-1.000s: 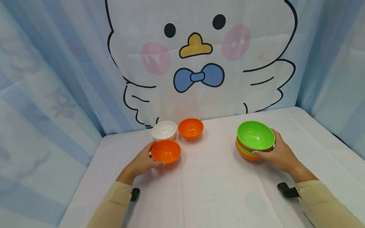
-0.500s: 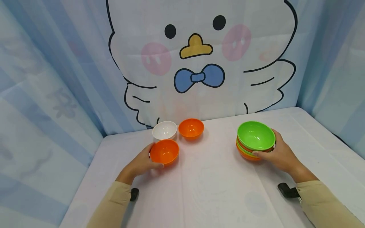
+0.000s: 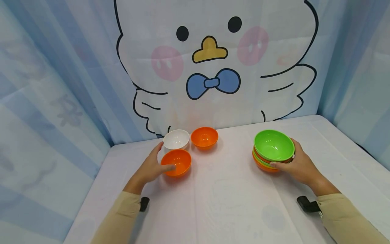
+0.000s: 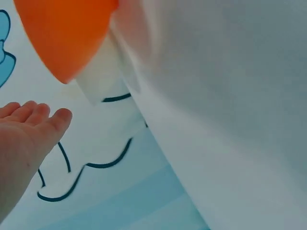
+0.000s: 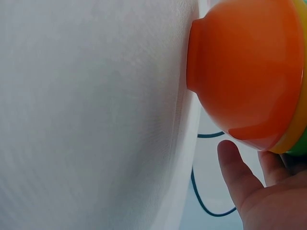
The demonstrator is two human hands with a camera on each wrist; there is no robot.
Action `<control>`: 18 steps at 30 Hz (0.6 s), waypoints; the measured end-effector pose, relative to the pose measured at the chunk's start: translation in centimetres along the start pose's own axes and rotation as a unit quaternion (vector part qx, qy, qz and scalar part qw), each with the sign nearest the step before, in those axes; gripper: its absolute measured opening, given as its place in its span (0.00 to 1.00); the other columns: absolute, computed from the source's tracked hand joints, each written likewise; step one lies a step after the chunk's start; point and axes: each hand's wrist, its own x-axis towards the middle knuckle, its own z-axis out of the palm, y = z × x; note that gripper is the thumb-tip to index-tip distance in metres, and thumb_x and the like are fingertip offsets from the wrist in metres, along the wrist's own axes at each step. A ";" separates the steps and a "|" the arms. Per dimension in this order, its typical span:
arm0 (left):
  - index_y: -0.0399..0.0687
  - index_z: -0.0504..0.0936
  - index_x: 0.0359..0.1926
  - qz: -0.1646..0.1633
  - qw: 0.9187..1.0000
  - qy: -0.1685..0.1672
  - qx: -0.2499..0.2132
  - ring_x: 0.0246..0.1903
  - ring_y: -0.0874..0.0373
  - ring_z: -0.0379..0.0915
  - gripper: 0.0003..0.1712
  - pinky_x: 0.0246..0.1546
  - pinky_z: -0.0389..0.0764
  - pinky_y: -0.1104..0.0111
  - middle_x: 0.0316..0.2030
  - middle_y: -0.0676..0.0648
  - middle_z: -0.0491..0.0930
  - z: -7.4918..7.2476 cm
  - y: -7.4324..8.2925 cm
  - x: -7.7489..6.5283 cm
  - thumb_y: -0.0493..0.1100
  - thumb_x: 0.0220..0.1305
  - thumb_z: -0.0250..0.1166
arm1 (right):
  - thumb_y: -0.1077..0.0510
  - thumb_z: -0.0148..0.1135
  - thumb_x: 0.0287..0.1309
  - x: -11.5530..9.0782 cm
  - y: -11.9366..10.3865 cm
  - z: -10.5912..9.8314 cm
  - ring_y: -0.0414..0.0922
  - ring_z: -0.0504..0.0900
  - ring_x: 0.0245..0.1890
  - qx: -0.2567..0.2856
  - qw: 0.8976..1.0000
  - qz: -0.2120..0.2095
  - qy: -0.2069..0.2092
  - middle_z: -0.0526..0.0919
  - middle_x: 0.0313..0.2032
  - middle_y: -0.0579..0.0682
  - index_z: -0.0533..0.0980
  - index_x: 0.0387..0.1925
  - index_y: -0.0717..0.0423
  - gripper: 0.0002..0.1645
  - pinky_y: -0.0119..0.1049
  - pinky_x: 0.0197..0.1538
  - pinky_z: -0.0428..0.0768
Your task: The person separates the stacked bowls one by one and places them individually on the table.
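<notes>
In the head view, my left hand [image 3: 150,168] hovers at the left side of a near orange bowl [image 3: 180,159], its thumb over the rim. The left wrist view has this left hand [image 4: 29,139] apart from the orange bowl [image 4: 67,33], fingers extended. On the right, my right hand [image 3: 300,167] grips a stack of bowls [image 3: 273,145], thumb in front and fingers round the far side. Bright green is on top, with orange and yellow-green below. In the right wrist view the lowest orange bowl [image 5: 249,72] rests on the cloth, above the right hand [image 5: 268,201].
Behind the near orange bowl stand a white bowl [image 3: 175,137] and another orange bowl [image 3: 204,137], close to the back edge. A white cloth [image 3: 231,203] covers the table. A printed curtain [image 3: 210,108] hangs behind it.
My left hand held the near orange bowl and shifted it slightly left, then released it and rose a little. The right hand and stack stay put.
</notes>
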 end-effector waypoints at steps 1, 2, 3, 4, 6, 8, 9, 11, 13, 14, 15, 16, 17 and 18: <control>0.44 0.44 0.79 0.008 1.000 0.002 -0.004 0.73 0.35 0.47 0.62 0.66 0.56 0.37 0.77 0.37 0.47 0.0 0.3 0.0 0.51 0.56 0.74 | 0.52 0.77 0.54 0.0 0.0 0.0 0.71 0.60 0.65 0.000 1.000 0.000 0.000 0.56 0.68 0.74 0.36 0.76 0.69 0.69 0.70 0.61 0.64; 0.44 0.44 0.79 0.016 1.000 0.002 -0.012 0.73 0.35 0.47 0.62 0.67 0.56 0.37 0.77 0.37 0.48 0.1 0.6 0.0 0.50 0.56 0.75 | 0.52 0.77 0.54 0.0 0.0 0.0 0.71 0.60 0.65 0.001 1.000 0.000 0.000 0.56 0.68 0.74 0.36 0.76 0.69 0.69 0.70 0.61 0.64; 0.45 0.44 0.80 0.023 1.000 0.001 -0.017 0.72 0.34 0.47 0.62 0.67 0.56 0.38 0.77 0.37 0.48 0.2 0.9 0.0 0.50 0.56 0.75 | 0.52 0.77 0.53 0.0 0.1 0.0 0.71 0.60 0.65 0.002 1.000 0.000 0.000 0.56 0.68 0.74 0.36 0.76 0.69 0.69 0.70 0.61 0.64; 0.46 0.44 0.80 0.029 0.999 0.000 -0.022 0.72 0.33 0.48 0.62 0.67 0.57 0.38 0.77 0.37 0.48 0.3 1.3 0.0 0.49 0.55 0.75 | 0.52 0.77 0.53 0.0 0.1 0.0 0.71 0.60 0.65 0.002 1.000 -0.001 0.000 0.56 0.68 0.74 0.36 0.76 0.69 0.69 0.70 0.61 0.64; 0.48 0.46 0.80 0.038 0.998 -0.003 -0.040 0.71 0.33 0.50 0.61 0.66 0.60 0.40 0.76 0.38 0.49 0.7 2.2 0.0 0.48 0.55 0.76 | 0.52 0.77 0.53 0.0 0.1 -0.1 0.71 0.60 0.65 0.003 1.000 -0.001 0.000 0.56 0.68 0.74 0.36 0.76 0.69 0.69 0.70 0.61 0.64; 0.51 0.47 0.80 0.049 0.997 -0.007 -0.054 0.69 0.33 0.54 0.61 0.64 0.65 0.42 0.76 0.40 0.50 1.1 3.1 0.0 0.47 0.54 0.76 | 0.52 0.77 0.54 0.0 0.1 -0.1 0.71 0.60 0.65 0.005 1.000 -0.001 0.000 0.56 0.68 0.74 0.36 0.76 0.68 0.69 0.70 0.61 0.64; 0.52 0.47 0.80 0.058 0.997 -0.009 -0.055 0.69 0.34 0.55 0.61 0.64 0.66 0.43 0.76 0.41 0.51 1.3 3.5 0.0 0.47 0.53 0.77 | 0.52 0.77 0.54 0.0 0.1 -0.1 0.71 0.60 0.65 0.006 1.000 -0.001 0.000 0.56 0.68 0.74 0.36 0.76 0.68 0.69 0.70 0.61 0.64; 0.53 0.48 0.80 0.076 0.995 -0.013 -0.058 0.69 0.35 0.56 0.62 0.65 0.66 0.45 0.76 0.42 0.51 1.9 4.4 0.1 0.47 0.52 0.78 | 0.52 0.77 0.53 0.0 0.1 -0.1 0.71 0.60 0.65 0.005 1.000 0.000 0.001 0.56 0.68 0.74 0.36 0.76 0.68 0.69 0.70 0.61 0.64; 0.55 0.49 0.80 0.092 0.994 -0.017 -0.051 0.70 0.38 0.55 0.63 0.66 0.63 0.45 0.76 0.44 0.52 2.6 5.3 0.3 0.49 0.50 0.79 | 0.52 0.77 0.54 0.0 0.1 0.0 0.71 0.60 0.65 0.004 1.000 0.002 0.001 0.56 0.68 0.74 0.36 0.76 0.68 0.69 0.70 0.61 0.64; 0.55 0.49 0.80 0.099 0.994 -0.019 -0.047 0.71 0.38 0.54 0.64 0.67 0.61 0.44 0.76 0.45 0.53 2.9 5.7 0.5 0.50 0.49 0.80 | 0.51 0.77 0.54 0.0 0.1 0.0 0.71 0.60 0.65 0.003 1.000 0.003 0.001 0.56 0.68 0.74 0.36 0.76 0.68 0.69 0.70 0.61 0.65; 0.54 0.50 0.80 0.109 0.993 -0.021 -0.046 0.72 0.39 0.53 0.64 0.68 0.59 0.45 0.76 0.45 0.52 3.3 6.0 0.7 0.51 0.49 0.81 | 0.51 0.77 0.53 0.0 0.1 0.0 0.71 0.60 0.65 0.002 1.000 0.002 0.001 0.56 0.68 0.74 0.36 0.76 0.68 0.69 0.70 0.61 0.65; 0.53 0.50 0.79 0.119 0.991 -0.024 -0.050 0.72 0.40 0.52 0.64 0.69 0.57 0.45 0.76 0.45 0.53 3.6 6.4 0.9 0.50 0.48 0.81 | 0.51 0.77 0.53 0.0 0.1 0.0 0.71 0.60 0.65 0.002 1.000 0.003 0.002 0.56 0.68 0.74 0.36 0.76 0.68 0.69 0.70 0.61 0.65; 0.52 0.50 0.79 0.126 0.990 -0.029 -0.054 0.73 0.40 0.51 0.64 0.70 0.57 0.46 0.76 0.45 0.52 4.0 6.7 1.0 0.50 0.49 0.81 | 0.51 0.77 0.53 0.0 0.1 0.0 0.71 0.60 0.65 0.003 1.000 0.003 0.002 0.56 0.68 0.74 0.36 0.76 0.68 0.69 0.70 0.61 0.65; 0.51 0.49 0.80 0.130 0.989 -0.034 -0.057 0.73 0.40 0.51 0.65 0.70 0.57 0.46 0.77 0.46 0.52 4.3 7.1 1.2 0.51 0.49 0.81 | 0.51 0.77 0.53 0.0 0.0 0.0 0.71 0.60 0.65 0.003 1.000 0.003 0.002 0.56 0.68 0.74 0.36 0.76 0.68 0.69 0.70 0.61 0.64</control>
